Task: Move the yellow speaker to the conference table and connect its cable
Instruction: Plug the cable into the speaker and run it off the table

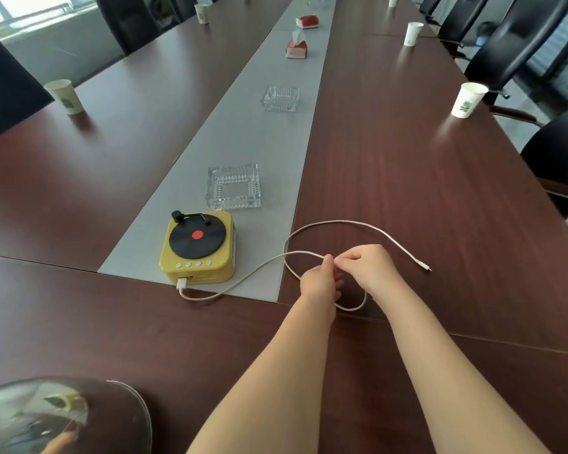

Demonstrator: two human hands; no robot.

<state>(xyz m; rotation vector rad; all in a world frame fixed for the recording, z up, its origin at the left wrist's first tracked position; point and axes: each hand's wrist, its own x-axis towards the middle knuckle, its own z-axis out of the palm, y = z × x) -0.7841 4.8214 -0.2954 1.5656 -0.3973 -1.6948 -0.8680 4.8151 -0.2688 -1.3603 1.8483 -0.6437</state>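
Observation:
The yellow speaker (197, 249), shaped like a small record player with a black disc and red centre, sits on the grey centre strip of the conference table (407, 178). A white cable (351, 224) is plugged into its front side by a white connector and runs right in loops over the wood. Its free small plug lies at the right, apart from my hands. My left hand (320, 283) and my right hand (366, 265) meet over the loops, and both pinch the cable at the same spot where it crosses itself.
A glass ashtray (233, 186) stands just behind the speaker, another (281, 99) farther back, then two red tissue boxes (296, 49). Paper cups (468, 100) stand along both table edges. Black chairs (512, 44) line the sides. A round reflective object (63, 417) lies at the near left.

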